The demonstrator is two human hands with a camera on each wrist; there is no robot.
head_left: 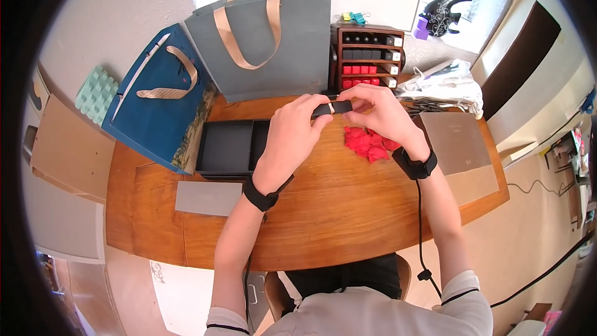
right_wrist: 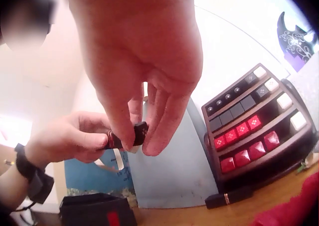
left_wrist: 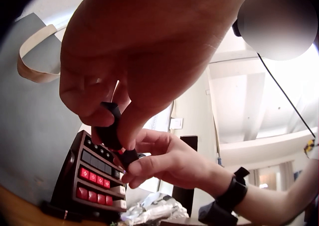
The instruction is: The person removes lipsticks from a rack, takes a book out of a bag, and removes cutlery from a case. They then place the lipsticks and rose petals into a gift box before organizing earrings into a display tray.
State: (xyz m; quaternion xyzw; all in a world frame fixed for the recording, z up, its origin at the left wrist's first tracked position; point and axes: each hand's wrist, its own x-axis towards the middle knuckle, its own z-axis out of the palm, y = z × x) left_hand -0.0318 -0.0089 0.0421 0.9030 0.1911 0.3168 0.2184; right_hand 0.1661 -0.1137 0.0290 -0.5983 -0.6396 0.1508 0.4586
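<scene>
Both hands meet above the wooden table, around a black lipstick tube with a gold band at its middle. One end of it is pinched between thumb and fingers of the left hand; the right hand pinches the other end. In the right wrist view, the end of the lipstick at the right fingertips shows a small light pattern. Behind the hands stands a dark wooden rack with rows of black and red pieces. A second black tube with a gold band lies at the rack's foot.
Red petal-like pieces lie below the right hand. An open black box and a grey panel are at left. Behind stand a blue bag and a grey bag. A brown flat piece and crumpled plastic lie right.
</scene>
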